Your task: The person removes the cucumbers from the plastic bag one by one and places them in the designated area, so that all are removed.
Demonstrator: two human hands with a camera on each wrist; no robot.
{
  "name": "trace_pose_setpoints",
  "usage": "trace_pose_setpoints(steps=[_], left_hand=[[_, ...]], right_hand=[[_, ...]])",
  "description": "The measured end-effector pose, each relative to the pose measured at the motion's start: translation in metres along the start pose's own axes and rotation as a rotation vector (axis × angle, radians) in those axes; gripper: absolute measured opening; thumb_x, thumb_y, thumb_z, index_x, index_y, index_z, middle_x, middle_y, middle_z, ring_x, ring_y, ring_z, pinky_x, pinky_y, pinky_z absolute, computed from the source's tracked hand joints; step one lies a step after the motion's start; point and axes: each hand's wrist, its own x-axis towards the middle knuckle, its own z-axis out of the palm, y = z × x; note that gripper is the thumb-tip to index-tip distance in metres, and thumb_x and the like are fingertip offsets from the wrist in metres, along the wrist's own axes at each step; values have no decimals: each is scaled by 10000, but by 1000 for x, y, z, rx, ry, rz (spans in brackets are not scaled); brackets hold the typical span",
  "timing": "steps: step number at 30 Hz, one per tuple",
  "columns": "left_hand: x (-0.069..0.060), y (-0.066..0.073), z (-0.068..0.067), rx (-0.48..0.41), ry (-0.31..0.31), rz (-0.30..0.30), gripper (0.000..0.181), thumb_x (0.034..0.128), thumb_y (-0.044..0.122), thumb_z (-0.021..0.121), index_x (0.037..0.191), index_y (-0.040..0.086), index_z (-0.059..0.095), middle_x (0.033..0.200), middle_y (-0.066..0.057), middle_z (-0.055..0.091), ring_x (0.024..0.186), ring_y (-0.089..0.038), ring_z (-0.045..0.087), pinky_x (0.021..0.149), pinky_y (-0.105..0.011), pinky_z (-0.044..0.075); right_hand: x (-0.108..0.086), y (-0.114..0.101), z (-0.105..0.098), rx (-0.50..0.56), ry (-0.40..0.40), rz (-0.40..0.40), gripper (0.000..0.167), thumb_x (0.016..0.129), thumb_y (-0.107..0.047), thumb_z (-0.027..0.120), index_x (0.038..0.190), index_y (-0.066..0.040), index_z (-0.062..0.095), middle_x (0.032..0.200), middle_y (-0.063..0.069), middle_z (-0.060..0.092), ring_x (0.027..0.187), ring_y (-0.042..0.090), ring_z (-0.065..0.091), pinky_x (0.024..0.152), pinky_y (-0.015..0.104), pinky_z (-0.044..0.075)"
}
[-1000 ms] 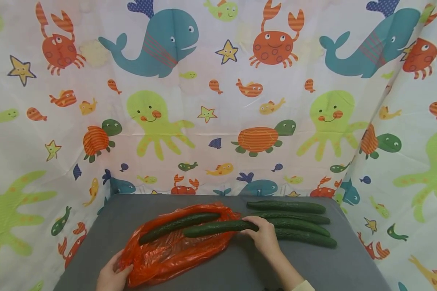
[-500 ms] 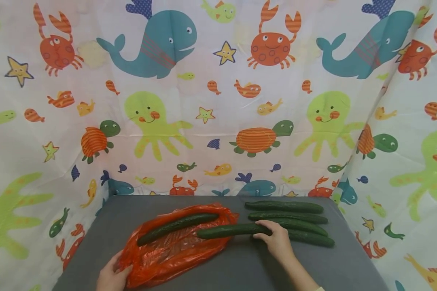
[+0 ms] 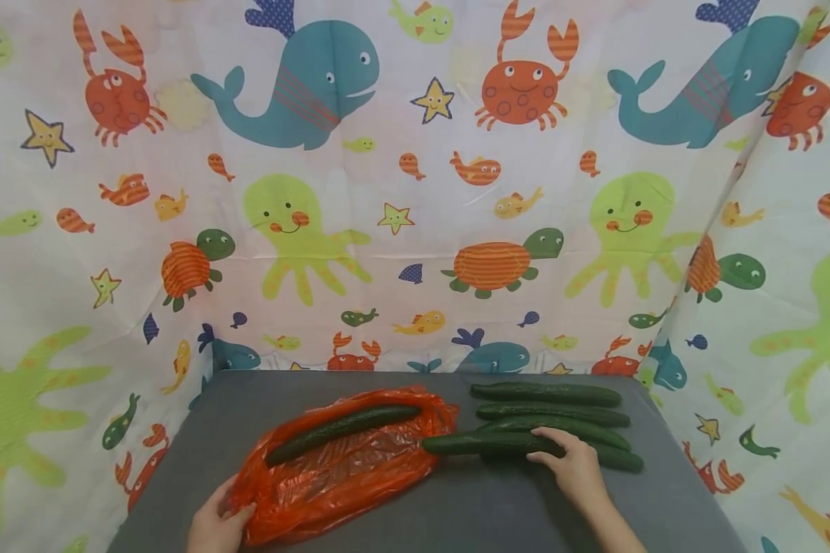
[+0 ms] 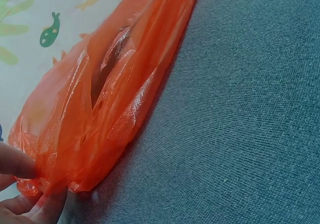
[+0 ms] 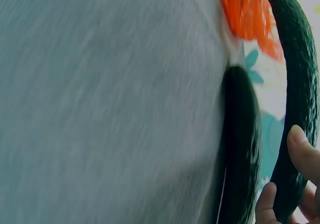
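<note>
My right hand (image 3: 572, 465) grips a long dark green cucumber (image 3: 480, 443) near its right end. The cucumber's left tip is at the right edge of an orange plastic bag (image 3: 346, 495). In the right wrist view this cucumber (image 5: 300, 68) is raised above the table, thumb and fingers around its lower end. At the bag's near left corner, my left hand (image 3: 216, 522) pinches the thin plastic; the left wrist view shows fingers (image 4: 50, 204) bunching it. Another cucumber (image 3: 346, 432) lies lengthwise on the bag.
Several cucumbers lie side by side at the table's right, among them the farthest one (image 3: 546, 394) and the nearest one (image 3: 622, 458). The grey table (image 3: 415, 522) is enclosed at back and sides by a sea-animal printed curtain (image 3: 401, 246).
My right hand has moved right with the cucumber, drawing it from over the bag toward the row. The left hand has kept its hold on the bag's corner.
</note>
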Motion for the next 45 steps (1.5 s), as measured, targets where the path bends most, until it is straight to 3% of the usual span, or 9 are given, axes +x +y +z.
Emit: trace_pose_setpoints(steps=[6,12,24,31,37,45], left_hand=[[0,-3,0,-26,-3,-14,763,890,231,790,1490,-24,394,1442,-404,421,1260,-554,506,756,-456,593],[0,-1,-3,1,-1,-7,757,889,244,789,1484,-24,405,1431,-405,435,1239,-556,524,751,-463,590],[0,0,-2,24,24,-20,746,893,236,784,1491,0,406,1437,-401,426,1257,-566,500,772,-481,584],[-1,-1,-3,19,27,-24,742,889,244,789,1482,3,416,1427,-395,449,1245,-556,514,749,-456,587],[1,-2,-4,20,11,-22,754,892,264,787,1489,4,406,1432,-400,438,1246,-564,507,741,-449,589],[2,-5,-4,-3,-16,-19,760,893,254,786,1475,-41,396,1420,-404,447,1149,-524,589,689,-418,585]], right_hand=[[-5,25,-18,-57,-10,12,445,779,-264,860,1205,-209,741,1272,118,705,1175,384,647,873,539,559],[-11,43,-29,-88,-14,28,444,770,-284,864,1194,-228,745,1264,118,708,1154,372,659,824,502,574],[-15,69,-44,-151,-62,56,460,757,-323,870,1187,-213,747,1269,150,699,1166,410,638,890,573,533],[-19,77,-54,-162,-110,113,507,762,-374,858,1212,-173,739,1298,206,668,1190,460,601,900,600,509],[-21,76,-53,-202,-60,93,465,730,-313,890,1145,-134,778,1191,233,592,1076,418,571,853,584,473],[-22,75,-47,-239,-46,99,476,712,-279,898,1132,-93,774,1205,282,518,1089,451,455,871,595,366]])
